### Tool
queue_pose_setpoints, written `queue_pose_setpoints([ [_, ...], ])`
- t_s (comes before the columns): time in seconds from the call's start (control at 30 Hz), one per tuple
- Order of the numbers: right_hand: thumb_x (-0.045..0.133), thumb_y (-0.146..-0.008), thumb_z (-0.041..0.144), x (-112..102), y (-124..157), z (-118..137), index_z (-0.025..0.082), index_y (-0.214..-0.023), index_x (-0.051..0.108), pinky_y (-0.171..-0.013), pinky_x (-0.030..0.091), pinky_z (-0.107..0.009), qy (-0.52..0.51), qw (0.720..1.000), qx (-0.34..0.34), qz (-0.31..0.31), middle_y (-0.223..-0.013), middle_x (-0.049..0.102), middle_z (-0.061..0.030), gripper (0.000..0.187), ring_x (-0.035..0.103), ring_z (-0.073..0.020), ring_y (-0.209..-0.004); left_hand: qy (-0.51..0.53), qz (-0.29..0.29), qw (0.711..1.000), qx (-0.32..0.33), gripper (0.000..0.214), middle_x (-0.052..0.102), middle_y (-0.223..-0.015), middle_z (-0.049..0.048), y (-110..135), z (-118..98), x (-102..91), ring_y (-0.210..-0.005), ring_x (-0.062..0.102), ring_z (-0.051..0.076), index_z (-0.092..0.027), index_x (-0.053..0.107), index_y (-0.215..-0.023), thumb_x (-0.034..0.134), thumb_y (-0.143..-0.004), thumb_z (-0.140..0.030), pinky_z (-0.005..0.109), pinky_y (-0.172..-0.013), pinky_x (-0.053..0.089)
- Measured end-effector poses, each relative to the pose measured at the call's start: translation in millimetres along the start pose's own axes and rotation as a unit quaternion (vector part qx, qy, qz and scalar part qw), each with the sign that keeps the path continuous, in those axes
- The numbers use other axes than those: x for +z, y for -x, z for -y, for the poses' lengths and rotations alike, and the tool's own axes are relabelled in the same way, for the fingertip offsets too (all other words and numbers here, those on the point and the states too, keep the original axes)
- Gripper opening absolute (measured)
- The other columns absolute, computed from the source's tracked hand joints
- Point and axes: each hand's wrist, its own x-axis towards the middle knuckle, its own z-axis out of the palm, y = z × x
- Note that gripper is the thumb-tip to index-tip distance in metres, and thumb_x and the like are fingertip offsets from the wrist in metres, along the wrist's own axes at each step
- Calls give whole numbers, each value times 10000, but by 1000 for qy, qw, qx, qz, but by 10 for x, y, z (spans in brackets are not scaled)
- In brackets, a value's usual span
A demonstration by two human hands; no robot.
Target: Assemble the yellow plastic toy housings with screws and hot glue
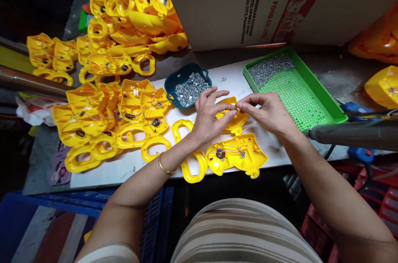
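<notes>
My left hand is over a yellow plastic shell half, its thumb and index tips close together and its other fingers raised. Beside it, my right hand pinches thumb against index finger; the two hands' fingertips almost meet. Anything between them is too small to make out. Nearer to me lies another yellow shell half, its inside facing up, with a round speaker-like part, thin wires and a small board. A dark teal bowl of small metal screws or washers stands just behind my left hand.
A green perforated tray at the right holds a heap of small metal pieces. Yellow shells with ring handles crowd the left, piled higher behind. A large carton stands at the back. Electric screwdriver-like tools lie at right.
</notes>
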Motion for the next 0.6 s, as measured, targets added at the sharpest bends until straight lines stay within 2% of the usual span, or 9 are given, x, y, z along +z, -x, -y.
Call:
queue_pose_setpoints([
  [0.27, 630, -820, 503, 18, 35, -6, 158, -742, 730, -621, 426, -274, 39, 999, -12, -31, -717, 726, -44, 368, 609, -152, -641, 25, -15, 999, -17, 95, 644, -1224, 9, 1, -9, 35, -1277, 416, 245, -289, 740, -889, 679, -859, -356, 502, -1076, 328],
  [0.47, 590, -823, 586, 57, 48, -17, 157, -694, 686, -622, 394, -274, 69, 997, 6, -32, -664, 680, -33, 459, 565, -137, -611, -70, -25, 997, 20, 112, 625, -1241, 15, 43, -114, 30, -1289, 405, 280, -269, 721, -870, 624, -888, -321, 557, -1112, 211],
  [0.6, 565, -818, 628, 58, 58, -4, 164, -665, 655, -617, 373, -277, 83, 996, 14, -39, -638, 648, -25, 498, 538, -134, -605, -94, -26, 995, 35, 144, 600, -1267, 30, 48, -134, 22, -1315, 376, 295, -260, 710, -870, 589, -908, -327, 573, -1125, 141],
])
